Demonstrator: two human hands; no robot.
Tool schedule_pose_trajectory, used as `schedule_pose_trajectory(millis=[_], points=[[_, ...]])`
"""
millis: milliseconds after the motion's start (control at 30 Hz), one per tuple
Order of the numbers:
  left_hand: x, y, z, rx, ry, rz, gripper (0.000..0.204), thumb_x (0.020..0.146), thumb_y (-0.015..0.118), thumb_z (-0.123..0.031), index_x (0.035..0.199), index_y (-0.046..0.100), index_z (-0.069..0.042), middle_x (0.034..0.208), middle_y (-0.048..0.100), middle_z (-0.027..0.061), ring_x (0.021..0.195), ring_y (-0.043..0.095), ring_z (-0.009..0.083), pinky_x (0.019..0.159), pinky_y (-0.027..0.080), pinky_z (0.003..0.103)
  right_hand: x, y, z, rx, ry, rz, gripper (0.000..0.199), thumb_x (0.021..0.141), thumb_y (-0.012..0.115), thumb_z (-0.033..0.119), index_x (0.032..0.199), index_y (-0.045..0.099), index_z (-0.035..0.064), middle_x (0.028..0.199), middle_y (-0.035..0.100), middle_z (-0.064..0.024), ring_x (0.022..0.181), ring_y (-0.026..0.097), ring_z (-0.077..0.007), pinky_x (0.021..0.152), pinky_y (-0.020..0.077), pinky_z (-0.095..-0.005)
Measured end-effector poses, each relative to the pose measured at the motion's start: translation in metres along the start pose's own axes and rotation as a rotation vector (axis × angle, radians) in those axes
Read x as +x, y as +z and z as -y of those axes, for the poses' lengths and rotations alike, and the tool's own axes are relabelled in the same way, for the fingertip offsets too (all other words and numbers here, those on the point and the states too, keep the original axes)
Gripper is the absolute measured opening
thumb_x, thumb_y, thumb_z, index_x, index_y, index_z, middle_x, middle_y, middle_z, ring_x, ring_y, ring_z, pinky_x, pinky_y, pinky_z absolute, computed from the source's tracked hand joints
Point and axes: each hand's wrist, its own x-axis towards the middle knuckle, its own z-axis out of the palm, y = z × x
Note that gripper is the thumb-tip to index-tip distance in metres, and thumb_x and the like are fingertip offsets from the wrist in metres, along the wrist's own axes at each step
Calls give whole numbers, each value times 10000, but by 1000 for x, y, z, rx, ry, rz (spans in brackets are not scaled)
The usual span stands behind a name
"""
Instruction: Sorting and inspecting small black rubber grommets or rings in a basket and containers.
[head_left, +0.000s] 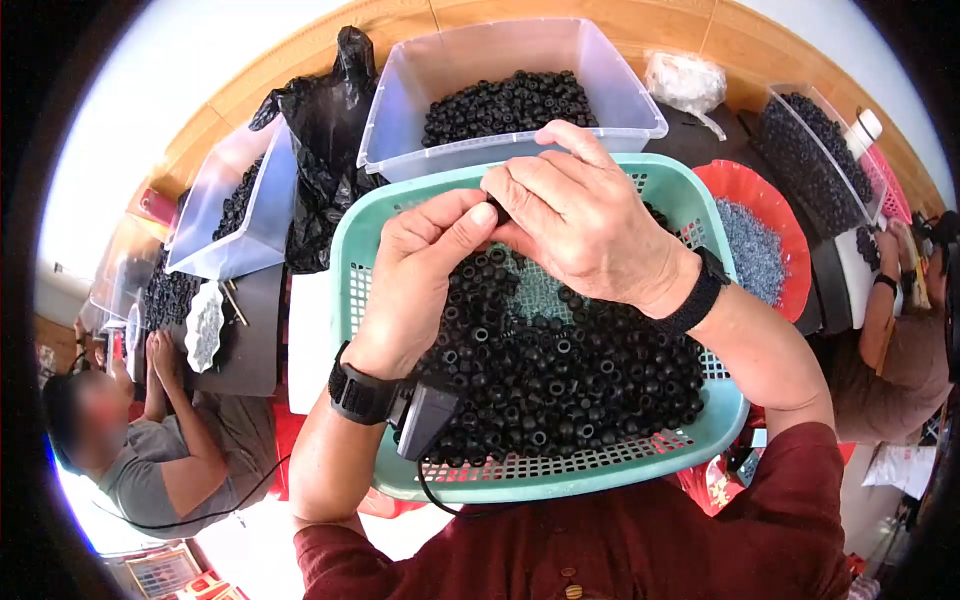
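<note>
My left hand (412, 262) and my right hand (592, 222) meet above the far part of a green plastic basket (352, 215). Between their fingertips they pinch a small black piece (498, 210), mostly covered by the fingers. The left thumb presses on it from the near side, while my right index finger and thumb close on it from the right. Beneath the hands, the basket holds a heap of small round black plastic pieces (560, 375), several showing a hollow ring-like end. A dark strap circles each wrist, and a grey box sits at the left one.
A clear bin (510, 140) of black pieces stands beyond the basket, beside a black plastic bag (330, 140). At right are a red bowl (795, 235) of small grey-blue pieces and another clear bin (815, 185). One person sits at left, another at right.
</note>
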Motion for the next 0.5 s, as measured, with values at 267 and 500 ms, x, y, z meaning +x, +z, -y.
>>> schedule_pose_trajectory(millis=[267, 500], points=[[0, 5, 2, 108, 45, -11, 220, 930, 556, -137, 1061, 642, 18, 919, 639, -6, 837, 544, 45, 779, 430, 206, -3, 7, -6, 1, -95, 42, 270, 777, 606, 189, 923, 602, -38, 796, 543, -76, 751, 581, -189, 947, 399, -379], [-1, 2, 1, -186, -11, 51, 255, 956, 517, -209, 1096, 624, -24, 971, 654, 19, 865, 595, 86, 809, 455, 256, 0, -9, -8, 213, 56, 10, 366, 725, 734, 254, 991, 623, 29, 894, 634, -25, 766, 607, -187, 883, 408, -403]])
